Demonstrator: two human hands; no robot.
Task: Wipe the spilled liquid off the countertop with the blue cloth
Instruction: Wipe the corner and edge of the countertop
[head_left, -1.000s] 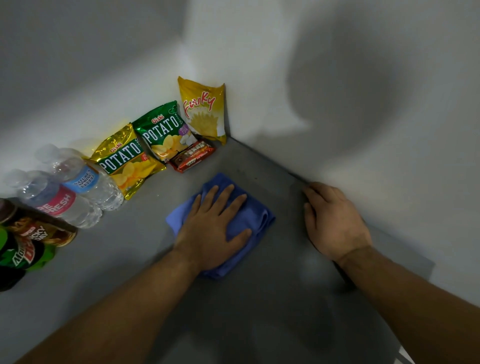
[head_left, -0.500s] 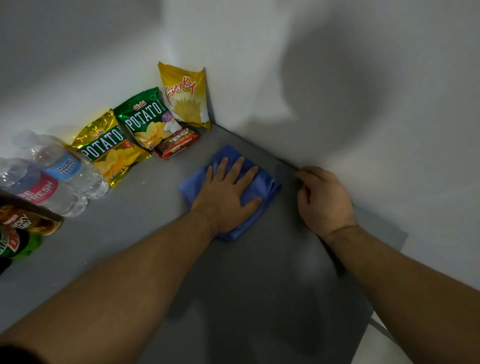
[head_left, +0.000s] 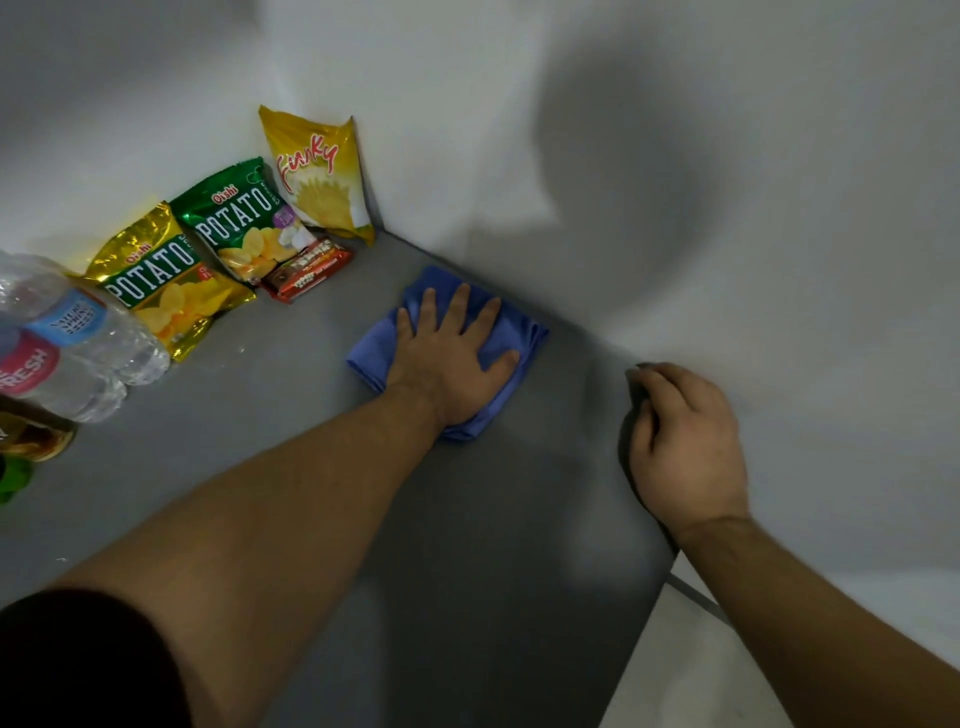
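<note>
A folded blue cloth (head_left: 511, 338) lies flat on the grey countertop (head_left: 311, 395), close to the back right corner by the white wall. My left hand (head_left: 449, 353) presses down on it with the palm, fingers spread and pointing toward the wall. My right hand (head_left: 685, 441) rests at the countertop's right edge against the wall, fingers curled over the edge. No spilled liquid shows clearly on the grey surface.
Snack bags line the back wall: a yellow Funky bag (head_left: 319, 171), a green Potato bag (head_left: 244, 223), a gold Potato bag (head_left: 161, 280) and a small red pack (head_left: 306, 270). Water bottles (head_left: 78, 343) and dark bottles (head_left: 26, 447) lie at the left edge.
My left hand has slid the blue cloth away from me, toward the back corner. My right hand has stayed at the right edge of the countertop.
</note>
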